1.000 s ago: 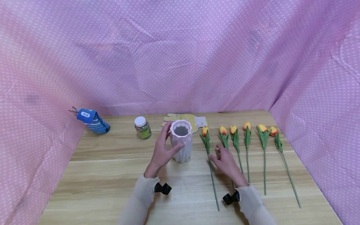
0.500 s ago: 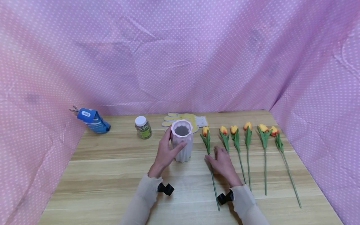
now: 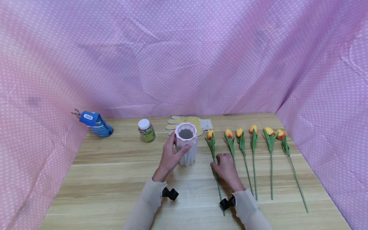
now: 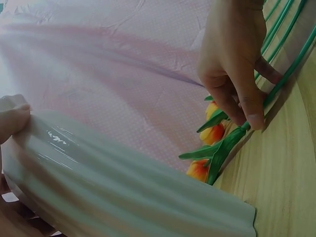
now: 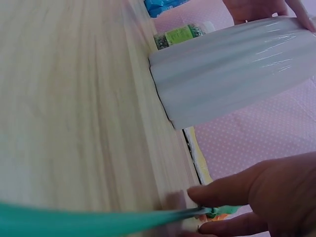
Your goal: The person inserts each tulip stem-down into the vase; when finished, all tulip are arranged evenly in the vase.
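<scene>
A white fluted vase (image 3: pixel 189 155) with a scalloped rim stands upright on the table. My left hand (image 3: pixel 169 157) grips its upper left side, thumb across the front and fingers behind. To the right of the vase, my right hand (image 3: pixel 227 168) pinches the green stem of the leftmost tulip (image 3: pixel 211 145), just below its leaves. The tulip lies on the table, its orange-yellow bloom pointing to the back. In the right wrist view, the stem (image 5: pixel 123 221) runs between thumb and fingers. The left wrist view shows the right hand (image 4: pixel 237 64) fingertips at the stem.
Several more tulips (image 3: pixel 270 143) lie in a row at the right. Behind the vase is a yellow and white work glove (image 3: pixel 204 124). A white-lidded jar (image 3: pixel 147 132) and a blue bag (image 3: pixel 99 125) stand at the back left, before a pink dotted cloth (image 3: pixel 184 64).
My right hand has moved left onto the leftmost tulip's stem, and its fingers have closed there. My left hand has moved slightly right and settled against the vase.
</scene>
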The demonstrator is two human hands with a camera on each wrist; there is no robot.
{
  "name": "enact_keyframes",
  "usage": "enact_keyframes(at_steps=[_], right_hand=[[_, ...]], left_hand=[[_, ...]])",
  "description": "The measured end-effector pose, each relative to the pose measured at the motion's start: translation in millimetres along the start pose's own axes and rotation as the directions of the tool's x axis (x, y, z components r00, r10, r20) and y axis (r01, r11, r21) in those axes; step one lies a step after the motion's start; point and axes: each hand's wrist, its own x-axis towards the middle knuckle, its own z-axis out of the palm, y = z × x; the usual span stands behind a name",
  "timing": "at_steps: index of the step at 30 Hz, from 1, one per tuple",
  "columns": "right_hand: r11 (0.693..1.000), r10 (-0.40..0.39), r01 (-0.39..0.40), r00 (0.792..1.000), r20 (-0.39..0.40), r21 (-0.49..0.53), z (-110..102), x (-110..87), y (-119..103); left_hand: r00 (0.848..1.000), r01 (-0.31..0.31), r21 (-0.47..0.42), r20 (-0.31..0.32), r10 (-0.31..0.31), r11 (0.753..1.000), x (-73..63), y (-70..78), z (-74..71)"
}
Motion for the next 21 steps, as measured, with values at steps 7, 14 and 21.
enact_keyframes(at_steps=[7,14,21], right_hand=[[0.999,-0.032,0.031,0.998,-0.047,-0.022,3.0,-2.9,-1.9],[1.0,0.009,-0.009,1.0,-0.012,0.011,1.9,-0.3,-4.1],[0.991,0.053,-0.056,0.998,0.029,0.118,-0.2,1.5,-0.9]], left_hand=[[1.0,0.004,0.011,0.008,-0.004,1.0,-0.6,0.0,-0.7],[1.0,-0.017,0.016,0.009,0.017,1.0,-0.6,-2.7,-1.0],[1.0,-0.021,0.015,0.01,0.021,1.0,-1.1,-4.5,-1.0]])
